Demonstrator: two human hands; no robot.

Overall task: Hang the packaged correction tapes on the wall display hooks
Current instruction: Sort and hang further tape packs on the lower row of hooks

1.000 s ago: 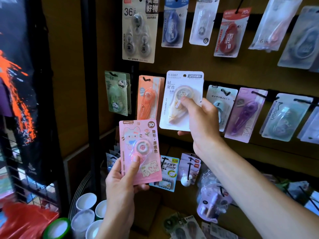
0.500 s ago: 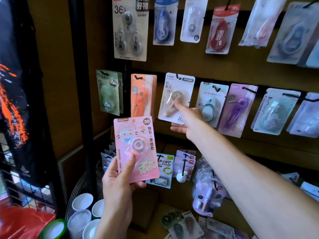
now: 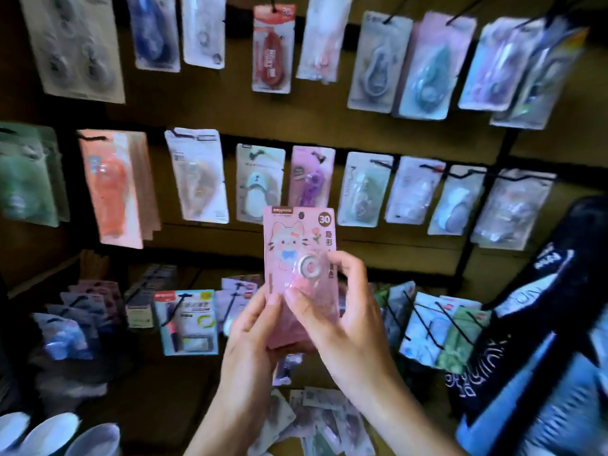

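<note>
Blurred wall display [image 3: 230,106] behind; both hands' fingers [image 3: 342,268] pinch the pink correction tape pack [image 3: 289,238].

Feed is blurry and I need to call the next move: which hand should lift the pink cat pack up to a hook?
Right, probably. The right hand grips the pink correction tape pack higher up, at the blister, thumb across the front. The left hand only pinches its lower left edge, better for steadying.

**Blur, crops, hidden bits**

Whole frame was motion-blurred; print on the hanging packs [image 3: 200,176] was unreadable. Pink pack [image 3: 297,245] had its lower part covered by the left hand [image 3: 250,330] and right hand [image 3: 342,311]. White cups [image 3: 49,432] were cut by the bottom edge.
</note>
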